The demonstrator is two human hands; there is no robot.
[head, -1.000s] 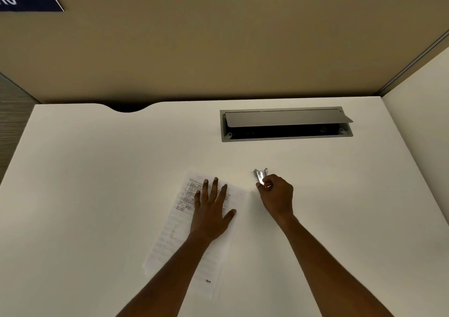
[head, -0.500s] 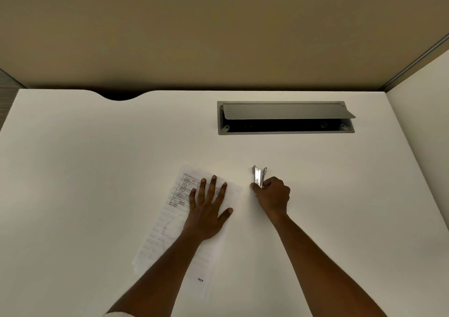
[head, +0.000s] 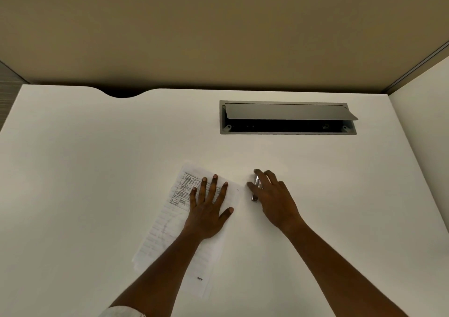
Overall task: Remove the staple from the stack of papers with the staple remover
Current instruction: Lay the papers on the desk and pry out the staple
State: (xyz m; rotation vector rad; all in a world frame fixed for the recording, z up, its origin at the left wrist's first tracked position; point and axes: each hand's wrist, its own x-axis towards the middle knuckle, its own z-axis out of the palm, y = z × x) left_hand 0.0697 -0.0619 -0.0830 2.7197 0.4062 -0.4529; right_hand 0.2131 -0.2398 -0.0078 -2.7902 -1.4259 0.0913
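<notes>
A stack of printed papers lies slanted on the white desk. My left hand presses flat on its upper part, fingers spread and straight. Just right of the stack's top right corner, the metal staple remover lies on the desk. My right hand is over it with fingers stretched out, thumb on its left side, covering most of it. Whether the fingers still hold it is unclear. A tiny dark speck shows near the paper's top right corner; I cannot tell if it is the staple.
A grey cable box with its lid propped up is set into the desk behind my right hand. A beige partition wall closes off the back, and a white side panel stands at the right.
My right hand went from a fist holding the staple remover upright to stretched fingers over it, and the remover now lies low on the desk. The left hand stayed on the paper.
</notes>
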